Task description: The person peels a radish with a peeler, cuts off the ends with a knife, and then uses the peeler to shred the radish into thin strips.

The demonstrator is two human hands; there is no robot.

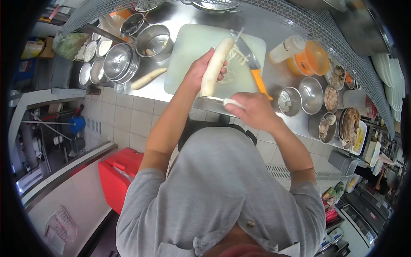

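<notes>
A long white daikon (215,67) is gripped in my left hand (202,70), tilted over the near edge of the cutting board (184,47). My right hand (256,109) is closed around the white handle of a peeler (231,103), whose metal head is at the daikon's lower end. Pale peel strips (236,56) lie on the board by the daikon's upper end. A knife with a yellow handle (259,82) rests along the board's right side, its blade partly under the strips. Another, slimmer daikon (149,79) lies on the steel counter left of the board.
Metal pots (155,42) and stacked bowls (117,62) stand at the left. To the right are a white squeeze bottle (287,48), an orange tub (309,59), steel bowls (311,94) and containers of food. A wire mesh shelf (295,21) overhangs the back. A red bin (117,175) stands on the floor.
</notes>
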